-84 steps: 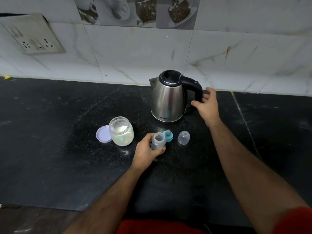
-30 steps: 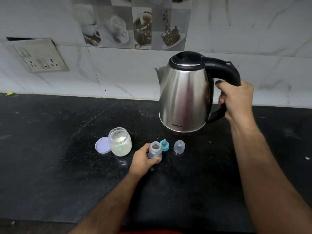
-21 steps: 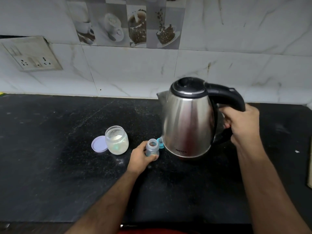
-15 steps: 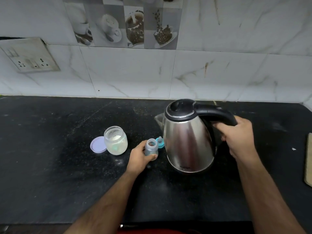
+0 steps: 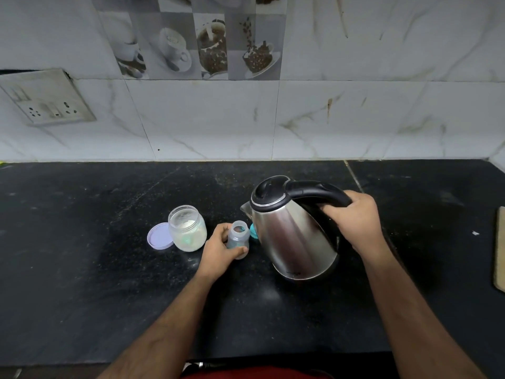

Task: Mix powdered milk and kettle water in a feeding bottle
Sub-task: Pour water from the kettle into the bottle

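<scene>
A small open feeding bottle [image 5: 238,236] stands upright on the black counter [image 5: 82,269], and my left hand [image 5: 218,253] is wrapped around its lower part. My right hand [image 5: 355,220] grips the black handle of a steel kettle [image 5: 289,233], held off the counter and tilted left so its spout hangs just above and right of the bottle's mouth. No water is visible leaving the spout. An open glass jar of milk powder [image 5: 188,228] sits left of the bottle, with its lilac lid [image 5: 159,237] lying beside it. The teal nipple ring [image 5: 253,231] peeks out behind the kettle.
A marble-tiled wall runs along the back of the counter, with a socket plate [image 5: 46,97] at the upper left. A wooden board edge [image 5: 499,247] shows at the far right. The clear bottle cap is hidden behind the kettle.
My right hand took the kettle by its handle, lifted it, brought it down beside the bottle and tilted it leftward. My left hand stayed on the bottle.
</scene>
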Demonstrator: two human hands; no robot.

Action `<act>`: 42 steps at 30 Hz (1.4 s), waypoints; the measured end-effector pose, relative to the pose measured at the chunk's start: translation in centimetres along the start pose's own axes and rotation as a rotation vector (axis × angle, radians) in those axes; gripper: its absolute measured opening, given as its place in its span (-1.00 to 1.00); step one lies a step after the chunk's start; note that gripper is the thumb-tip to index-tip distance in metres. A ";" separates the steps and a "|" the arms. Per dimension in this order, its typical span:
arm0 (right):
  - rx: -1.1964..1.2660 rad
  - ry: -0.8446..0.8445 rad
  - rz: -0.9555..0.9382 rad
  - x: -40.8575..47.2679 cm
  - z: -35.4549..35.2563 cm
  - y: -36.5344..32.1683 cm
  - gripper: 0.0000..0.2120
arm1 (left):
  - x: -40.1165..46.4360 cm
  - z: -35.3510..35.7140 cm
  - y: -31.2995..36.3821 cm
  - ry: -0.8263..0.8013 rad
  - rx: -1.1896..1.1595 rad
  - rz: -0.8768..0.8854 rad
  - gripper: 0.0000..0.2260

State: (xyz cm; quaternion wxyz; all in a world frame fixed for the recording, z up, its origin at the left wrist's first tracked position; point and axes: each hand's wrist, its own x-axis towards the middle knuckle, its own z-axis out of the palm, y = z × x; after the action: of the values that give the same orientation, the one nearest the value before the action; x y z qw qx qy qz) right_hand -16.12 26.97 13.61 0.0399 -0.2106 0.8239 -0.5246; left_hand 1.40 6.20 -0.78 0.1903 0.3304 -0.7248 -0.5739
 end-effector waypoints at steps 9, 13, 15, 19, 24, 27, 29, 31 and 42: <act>-0.236 -0.126 -0.132 1.7 0.6 -3.1 -0.90 | -0.1 -1.9 0.0 -0.056 -0.031 0.005 -0.52; -0.271 -0.147 -0.173 2.5 0.6 -3.9 -0.89 | -0.3 -2.3 0.1 -0.073 -0.053 -0.009 -0.52; -0.288 -0.155 -0.191 2.6 0.5 -4.4 -0.88 | -0.4 -2.4 0.1 -0.077 -0.058 -0.016 -0.52; -0.314 -0.190 -0.205 3.0 0.6 -5.2 -0.90 | -0.4 -2.5 0.0 -0.094 -0.059 -0.029 -0.52; -0.407 -0.213 -0.234 3.6 0.7 -6.2 -0.84 | -0.2 -2.4 0.3 -0.106 -0.057 -0.029 -0.52; -0.440 -0.224 -0.245 4.0 0.7 -6.7 -0.81 | 0.2 -2.4 0.4 -0.111 -0.057 -0.036 -0.52; -0.458 -0.236 -0.244 4.1 0.8 -7.1 -0.79 | 0.4 -2.3 0.4 -0.119 -0.053 -0.043 -0.52; -0.471 -0.250 -0.247 4.2 0.8 -7.6 -0.78 | 0.5 -2.3 0.3 -0.125 -0.052 -0.045 -0.51; -0.548 -0.295 -0.287 5.2 0.9 -10.1 -0.82 | 0.9 -2.0 0.2 -0.126 -0.053 -0.059 -0.52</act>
State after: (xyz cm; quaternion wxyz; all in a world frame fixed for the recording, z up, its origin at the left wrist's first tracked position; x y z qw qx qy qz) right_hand -17.52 20.54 22.96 0.0262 -0.4008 0.8815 -0.2482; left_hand 2.05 4.18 -0.14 0.1361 0.3098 -0.7097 -0.6180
